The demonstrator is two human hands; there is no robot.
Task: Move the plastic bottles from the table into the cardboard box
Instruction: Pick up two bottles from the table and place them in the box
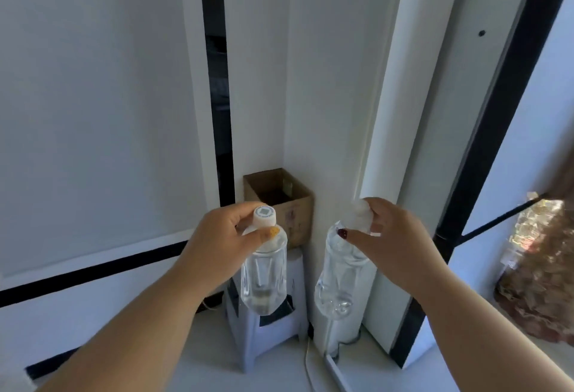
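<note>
1. The left hand [217, 236] pinches the neck of a clear bottle [264, 273] just under its white cap [264, 215], the thumb with a yellow nail pressed on the front and the fingers curled behind.
2. That bottle hangs nearly upright from the grip, base down, with what looks like clear liquid inside.
3. The right hand [394, 236] grips the top of a second bottle [338, 280], fingers closed around its white cap [362, 214]; a dark red thumbnail lies on the shoulder.
4. This second bottle also hangs base down, tilted a little with the base toward the left, and is clear.
5. The two bottles are held side by side in the air, apart from each other, neither touching anything but the hand that carries it.
6. A box [279, 202] of brown cardboard, open at the top, stands in the corner of the white walls beyond the hands; its inside is dark and I cannot tell what it holds.
7. The box rests on a white stool [267, 332], which stands on the pale floor [217, 360].
8. The left bottle hangs in front of the box and stool as seen from the head; the right one hangs just beside them, before a white post [388, 143].
9. A thin white cord [307, 360] trails on the floor near the stool.
</note>
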